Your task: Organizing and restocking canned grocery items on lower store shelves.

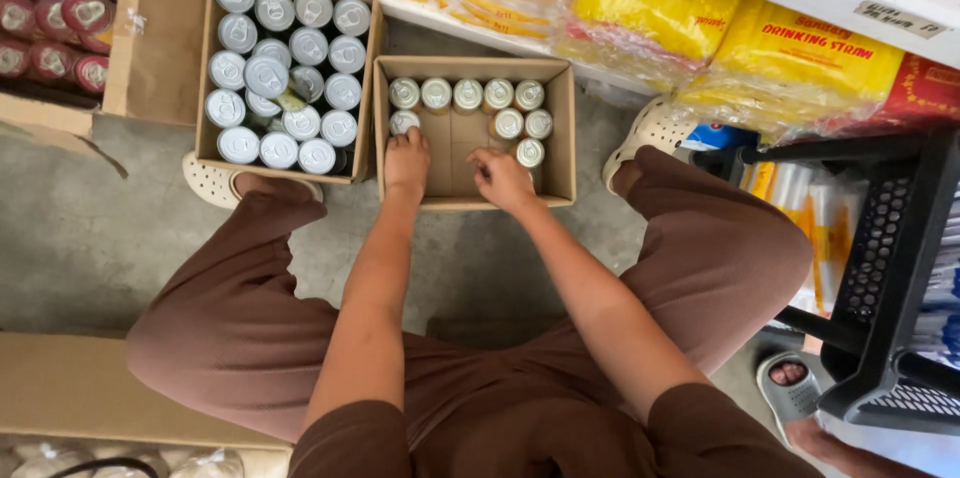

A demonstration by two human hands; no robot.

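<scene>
A small cardboard box (pixel 558 128) sits on the concrete floor between my knees, with several gold-topped cans (pixel 467 95) along its far and right sides. My left hand (pixel 406 164) reaches into the box and its fingers touch a can (pixel 403 123) at the left edge. My right hand (pixel 500 178) is inside the box too, fingers curled near a can (pixel 530 153) on the right side. Whether either hand grips a can is hidden by the fingers.
A larger cardboard box (pixel 212 58) full of silver-topped cans (pixel 290 48) stands to the left. Red cans (pixel 60 13) fill the top left corner. Yellow packets (pixel 650 3) lie on a low shelf ahead. A black crate (pixel 890 268) stands at the right, with another person's sandalled foot (pixel 790 383) beside it.
</scene>
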